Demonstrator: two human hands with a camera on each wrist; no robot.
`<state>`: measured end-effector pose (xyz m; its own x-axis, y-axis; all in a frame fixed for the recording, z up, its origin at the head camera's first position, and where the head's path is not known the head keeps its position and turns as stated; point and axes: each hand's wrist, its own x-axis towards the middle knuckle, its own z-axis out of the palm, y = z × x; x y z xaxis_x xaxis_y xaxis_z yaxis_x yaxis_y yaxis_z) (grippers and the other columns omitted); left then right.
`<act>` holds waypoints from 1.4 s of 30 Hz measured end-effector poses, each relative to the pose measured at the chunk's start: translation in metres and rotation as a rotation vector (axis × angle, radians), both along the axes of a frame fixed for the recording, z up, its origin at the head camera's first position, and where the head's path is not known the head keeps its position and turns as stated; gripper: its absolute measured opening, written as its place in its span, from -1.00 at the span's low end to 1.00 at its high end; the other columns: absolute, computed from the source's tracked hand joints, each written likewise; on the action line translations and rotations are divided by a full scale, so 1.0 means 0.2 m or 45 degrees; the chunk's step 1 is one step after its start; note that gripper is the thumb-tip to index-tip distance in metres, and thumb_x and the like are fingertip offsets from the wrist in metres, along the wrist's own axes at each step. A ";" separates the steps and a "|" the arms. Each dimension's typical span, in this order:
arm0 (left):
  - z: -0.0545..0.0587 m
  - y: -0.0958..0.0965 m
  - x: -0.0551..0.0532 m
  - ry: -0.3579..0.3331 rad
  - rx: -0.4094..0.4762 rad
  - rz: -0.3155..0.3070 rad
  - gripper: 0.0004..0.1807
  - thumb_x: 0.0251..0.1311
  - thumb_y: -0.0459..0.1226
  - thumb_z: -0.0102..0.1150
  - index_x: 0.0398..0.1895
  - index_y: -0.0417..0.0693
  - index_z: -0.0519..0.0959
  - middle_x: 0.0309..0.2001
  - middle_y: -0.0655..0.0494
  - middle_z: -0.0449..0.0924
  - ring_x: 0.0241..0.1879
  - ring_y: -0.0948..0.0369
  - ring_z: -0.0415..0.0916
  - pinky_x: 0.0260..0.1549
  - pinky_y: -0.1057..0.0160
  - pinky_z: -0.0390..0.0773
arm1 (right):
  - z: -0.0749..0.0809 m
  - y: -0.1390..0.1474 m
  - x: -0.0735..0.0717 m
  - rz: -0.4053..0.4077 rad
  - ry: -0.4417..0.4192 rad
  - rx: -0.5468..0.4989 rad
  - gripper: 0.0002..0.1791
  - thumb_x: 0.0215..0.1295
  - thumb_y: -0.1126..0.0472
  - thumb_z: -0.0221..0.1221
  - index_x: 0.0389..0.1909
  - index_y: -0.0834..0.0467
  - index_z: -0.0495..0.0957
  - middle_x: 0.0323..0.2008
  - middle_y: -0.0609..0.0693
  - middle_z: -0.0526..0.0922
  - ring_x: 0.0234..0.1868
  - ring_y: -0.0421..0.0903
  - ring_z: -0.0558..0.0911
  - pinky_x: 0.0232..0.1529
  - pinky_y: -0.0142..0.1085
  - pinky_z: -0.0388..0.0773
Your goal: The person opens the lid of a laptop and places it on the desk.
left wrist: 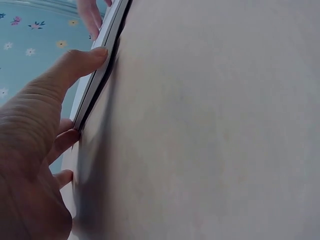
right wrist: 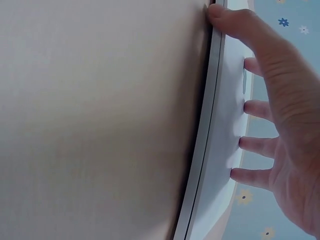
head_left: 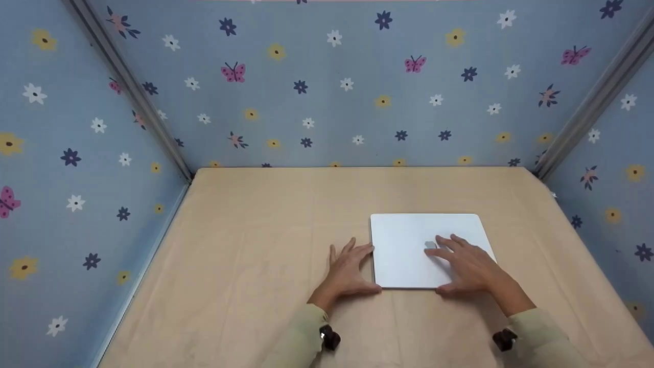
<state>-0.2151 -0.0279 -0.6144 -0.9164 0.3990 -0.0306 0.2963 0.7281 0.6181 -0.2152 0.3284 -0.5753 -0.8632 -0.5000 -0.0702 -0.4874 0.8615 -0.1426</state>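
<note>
A closed silver-white laptop point(head_left: 401, 250) lies flat on the cloth-covered table, with a small grey logo point(head_left: 429, 245) on its lid. At its front left corner is my left hand point(head_left: 348, 272): the thumb touches the front edge, and fingers touch the left side. My right hand point(head_left: 472, 268) spreads over the right part of the lid. In the right wrist view its fingertips rest on the lid, while the thumb point(right wrist: 240, 22) presses against the front edge. The left thumb point(left wrist: 85, 62) sits against the thin laptop edge in the left wrist view.
Beige cloth covers the table point(head_left: 245, 245). Blue flowered panels point(head_left: 327, 102) stand behind it and on both sides, with grey metal posts point(head_left: 140, 97) at the back corners. Each sleeve has a small black device point(head_left: 330, 338) at the wrist.
</note>
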 end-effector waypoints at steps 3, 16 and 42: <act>0.00 0.00 0.00 0.001 0.009 0.005 0.18 -0.06 0.20 0.78 0.69 0.14 0.47 0.71 0.16 0.47 0.85 -0.12 0.08 0.74 -0.61 -0.25 | 0.00 -0.01 0.00 -0.005 0.002 -0.002 0.03 0.09 -0.37 0.59 0.58 -0.07 0.55 0.67 0.26 0.46 0.66 0.53 0.42 0.40 0.55 0.55; 0.00 -0.01 0.00 -0.030 0.007 0.013 0.20 -0.05 0.18 0.79 0.71 0.18 0.43 0.73 0.20 0.43 0.87 -0.09 0.05 0.76 -0.57 -0.28 | 0.00 -0.02 -0.01 0.006 0.001 -0.022 -0.02 0.08 -0.41 0.54 0.51 -0.07 0.60 0.65 0.29 0.49 0.62 0.55 0.44 0.35 0.58 0.55; -0.01 -0.03 0.01 -0.033 0.098 -0.022 0.06 0.02 0.15 0.77 0.63 0.11 0.55 0.73 0.22 0.43 0.87 -0.10 0.03 0.75 -0.59 -0.36 | 0.03 0.01 -0.04 0.050 0.000 -0.050 -0.05 0.07 -0.45 0.50 0.45 -0.09 0.61 0.57 0.30 0.56 0.53 0.53 0.52 0.24 0.59 0.59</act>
<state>-0.2130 -0.0346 -0.6155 -0.9087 0.4168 -0.0226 0.2918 0.6731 0.6795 -0.2223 0.3305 -0.5694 -0.8430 -0.5356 -0.0501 -0.5204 0.8356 -0.1760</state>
